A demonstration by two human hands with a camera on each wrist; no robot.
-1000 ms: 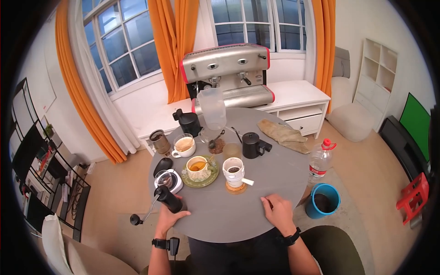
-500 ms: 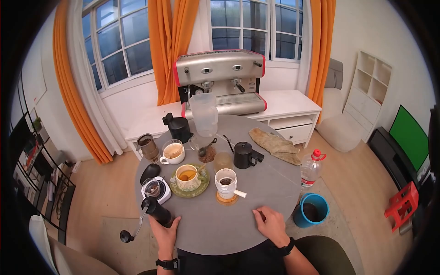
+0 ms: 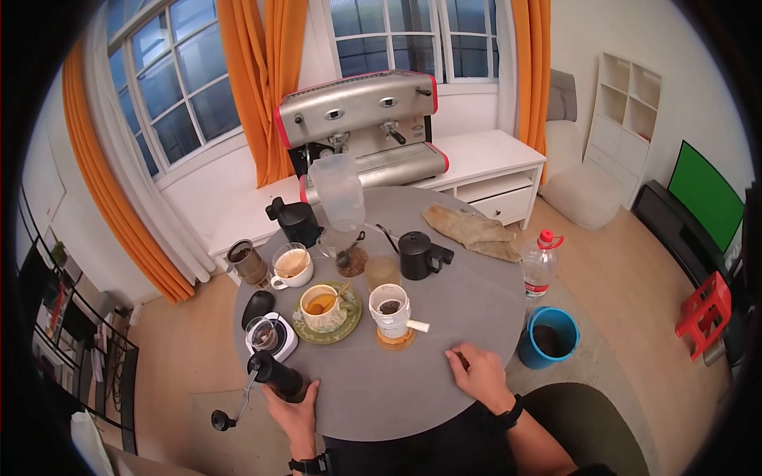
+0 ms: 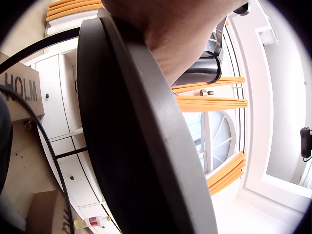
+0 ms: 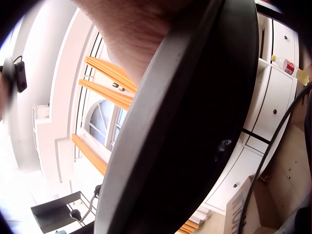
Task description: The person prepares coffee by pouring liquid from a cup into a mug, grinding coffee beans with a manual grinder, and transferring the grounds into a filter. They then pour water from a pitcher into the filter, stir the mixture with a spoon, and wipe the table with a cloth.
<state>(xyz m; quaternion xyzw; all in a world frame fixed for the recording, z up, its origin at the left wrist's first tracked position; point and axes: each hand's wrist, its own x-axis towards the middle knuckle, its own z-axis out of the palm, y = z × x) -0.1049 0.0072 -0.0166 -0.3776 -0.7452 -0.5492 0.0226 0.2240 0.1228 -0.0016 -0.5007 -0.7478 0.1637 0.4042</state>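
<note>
At the table's near left edge my left hand (image 3: 292, 412) grips the lower part of a black hand grinder (image 3: 278, 377), thumb along its right side; the crank hangs out to the left. The left wrist view shows the hand (image 4: 175, 39) beside the dark grinder body (image 4: 202, 70). My right hand (image 3: 480, 377) rests on the near right of the grey table, fingers loosely curled, holding nothing visible. In the right wrist view the hand (image 5: 129, 34) lies over the table edge. Ahead stands a white dripper cup (image 3: 389, 309) with dark contents, on a wooden coaster (image 3: 395, 339).
Nearby are a scale (image 3: 282, 337), a teacup (image 3: 321, 309) on a green saucer (image 3: 349, 329), a latte cup (image 3: 294, 266), a black kettle (image 3: 417, 254), a clear pitcher (image 3: 337, 190) and a cloth (image 3: 472, 232). A blue bucket (image 3: 548, 337) stands right of the table.
The head view has shifted and tilted slightly. The left hand stays on the grinder and the right hand stays on the table.
</note>
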